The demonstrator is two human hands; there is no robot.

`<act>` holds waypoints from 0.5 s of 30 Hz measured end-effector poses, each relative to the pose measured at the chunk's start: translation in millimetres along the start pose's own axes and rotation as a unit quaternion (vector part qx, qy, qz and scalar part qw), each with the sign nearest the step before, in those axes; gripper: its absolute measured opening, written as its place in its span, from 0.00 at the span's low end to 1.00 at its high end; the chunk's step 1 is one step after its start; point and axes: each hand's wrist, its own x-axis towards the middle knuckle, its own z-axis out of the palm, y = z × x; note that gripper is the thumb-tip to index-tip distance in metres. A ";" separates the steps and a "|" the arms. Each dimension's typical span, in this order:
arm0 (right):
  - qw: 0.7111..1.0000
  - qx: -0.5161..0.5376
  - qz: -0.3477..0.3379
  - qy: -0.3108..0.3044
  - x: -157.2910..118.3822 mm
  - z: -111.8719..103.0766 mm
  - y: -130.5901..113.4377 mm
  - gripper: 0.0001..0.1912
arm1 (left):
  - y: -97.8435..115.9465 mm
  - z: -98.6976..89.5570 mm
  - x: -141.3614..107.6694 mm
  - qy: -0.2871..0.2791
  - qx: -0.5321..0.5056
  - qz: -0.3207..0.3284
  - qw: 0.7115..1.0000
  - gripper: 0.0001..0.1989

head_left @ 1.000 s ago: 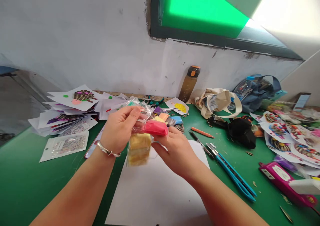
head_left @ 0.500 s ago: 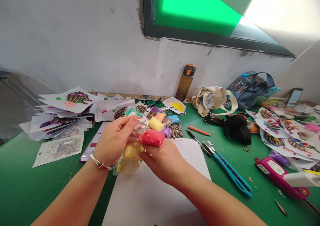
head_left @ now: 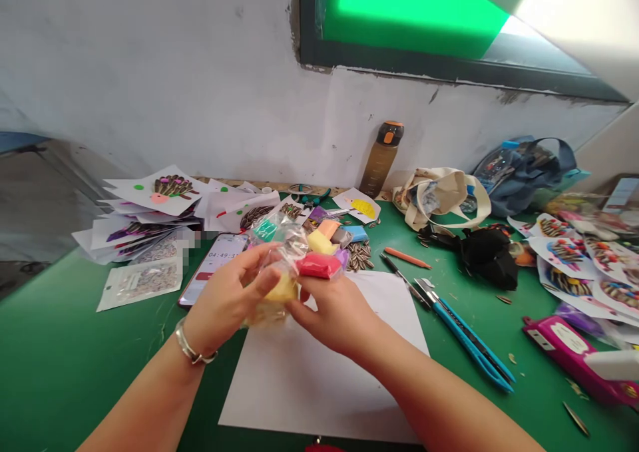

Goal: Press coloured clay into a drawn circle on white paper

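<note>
My left hand point(head_left: 230, 300) is closed on a clear plastic bag point(head_left: 269, 311) with something yellow inside. Beside it, my right hand point(head_left: 335, 309) has its fingers curled against the bag and under a red packet point(head_left: 319, 265). Both hands are above a white sheet of paper point(head_left: 319, 385). Just behind them lie a yellow packet point(head_left: 322, 243), an orange one, a blue packet point(head_left: 355, 233) and a pile of striped seeds point(head_left: 360, 257). The fingertips are partly hidden by the crinkled plastic.
Left are a stack of decorated cards point(head_left: 170, 196), a bead bag point(head_left: 142, 284) and a phone point(head_left: 212, 255). Right are an orange pencil point(head_left: 407, 257), a pen, blue tweezers point(head_left: 469, 339), a black pouch point(head_left: 486, 259) and a magenta tool point(head_left: 574, 359). A bottle point(head_left: 382, 162) stands behind.
The view has shifted, so the scene sits farther right. My left hand has moved its grip on the bag, and the plastic is more bunched between my hands. The red packet looks slightly turned.
</note>
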 end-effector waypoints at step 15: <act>0.992 0.038 0.123 -0.003 7.1 -0.5 9.3 0.06 | -18.0 18.1 4.7 -0.075 -0.068 -0.079 0.992 0.30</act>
